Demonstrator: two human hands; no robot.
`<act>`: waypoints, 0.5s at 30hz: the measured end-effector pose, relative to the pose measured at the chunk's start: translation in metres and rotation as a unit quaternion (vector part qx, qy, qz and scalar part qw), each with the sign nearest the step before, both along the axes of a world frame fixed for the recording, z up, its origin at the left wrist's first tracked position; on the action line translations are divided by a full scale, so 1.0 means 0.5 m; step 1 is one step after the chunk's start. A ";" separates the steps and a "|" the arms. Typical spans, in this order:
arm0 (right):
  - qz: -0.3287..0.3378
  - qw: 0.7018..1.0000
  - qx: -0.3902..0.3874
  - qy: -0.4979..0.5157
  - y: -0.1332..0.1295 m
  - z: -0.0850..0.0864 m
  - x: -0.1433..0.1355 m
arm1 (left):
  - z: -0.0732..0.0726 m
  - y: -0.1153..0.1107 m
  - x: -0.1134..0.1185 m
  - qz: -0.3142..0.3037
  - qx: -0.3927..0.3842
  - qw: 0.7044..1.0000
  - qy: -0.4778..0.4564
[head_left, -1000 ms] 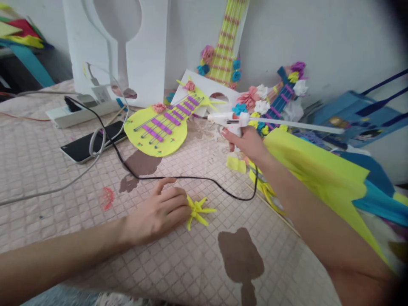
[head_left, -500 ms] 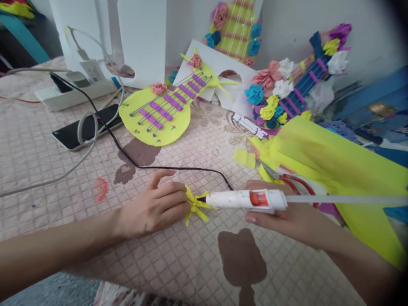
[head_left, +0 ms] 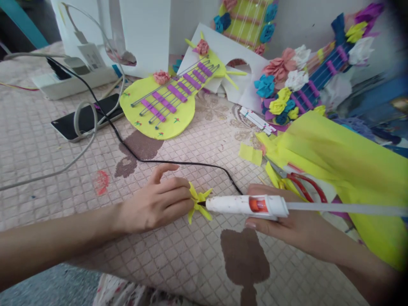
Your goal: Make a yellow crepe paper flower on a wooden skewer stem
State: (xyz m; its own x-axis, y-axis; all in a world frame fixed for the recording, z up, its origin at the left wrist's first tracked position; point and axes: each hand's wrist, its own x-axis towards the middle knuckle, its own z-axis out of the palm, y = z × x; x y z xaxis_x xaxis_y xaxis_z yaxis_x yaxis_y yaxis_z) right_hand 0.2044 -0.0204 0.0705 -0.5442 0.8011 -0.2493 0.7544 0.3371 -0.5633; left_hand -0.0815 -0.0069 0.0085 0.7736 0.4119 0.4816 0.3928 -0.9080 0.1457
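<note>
My right hand [head_left: 280, 225] is wrapped round a white hot glue gun [head_left: 232, 204], with a long clear glue stick [head_left: 344, 208] sticking out of its back end. The gun's dark nozzle points left and meets the middle of a small yellow paper flower [head_left: 200, 197] with narrow, spread petals. My left hand [head_left: 164, 199] rests on the cloth and pinches the flower's left side; its fingertips are partly hidden. The index finger is bent and raised apart from the rest. A black cord [head_left: 181, 163] runs from the gun across the table to a white power strip [head_left: 75, 80].
A yellow paper guitar [head_left: 159, 106] with purple strips lies behind my hands. A phone [head_left: 86, 119] is at left under a cable. Red-handled scissors [head_left: 301, 182] and yellow crepe paper [head_left: 344, 157] lie at right. A blue flowered guitar [head_left: 314, 87] leans at the back.
The camera view has shifted slightly. The glue gun's nozzle stays at the flower's centre, and both hands keep their hold. More of the scissors shows beyond my right hand.
</note>
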 end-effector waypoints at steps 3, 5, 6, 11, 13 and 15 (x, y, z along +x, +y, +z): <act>-0.002 1.000 -0.002 -0.004 -0.002 -0.001 -0.002 | 0.002 0.001 0.001 -0.001 0.003 1.000 -0.004; -0.004 1.000 -0.005 -0.010 -0.003 -0.004 -0.002 | 0.002 0.001 0.002 -0.003 0.005 1.000 -0.008; -0.005 1.000 -0.007 -0.011 -0.003 -0.005 -0.002 | 0.002 0.001 0.002 -0.004 0.005 1.000 -0.007; -0.001 1.000 0.004 0.003 -0.002 -0.011 -0.003 | 0.000 0.001 0.001 0.001 -0.002 1.000 -0.004; -0.001 1.000 0.010 0.001 -0.003 -0.011 -0.004 | 0.000 0.000 0.001 0.002 -0.007 1.000 -0.006; 0.000 1.000 0.010 -0.007 -0.004 -0.010 -0.005 | 0.000 -0.001 0.001 0.001 -0.011 1.000 -0.007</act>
State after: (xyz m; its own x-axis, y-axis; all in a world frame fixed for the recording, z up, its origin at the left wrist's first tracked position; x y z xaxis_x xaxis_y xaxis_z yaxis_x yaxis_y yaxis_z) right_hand 0.2020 -0.0224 0.0653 -0.5409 0.8057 -0.2416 0.7623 0.3481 -0.5456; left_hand -0.0810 -0.0071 0.0086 0.7653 0.4244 0.4839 0.3931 -0.9035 0.1708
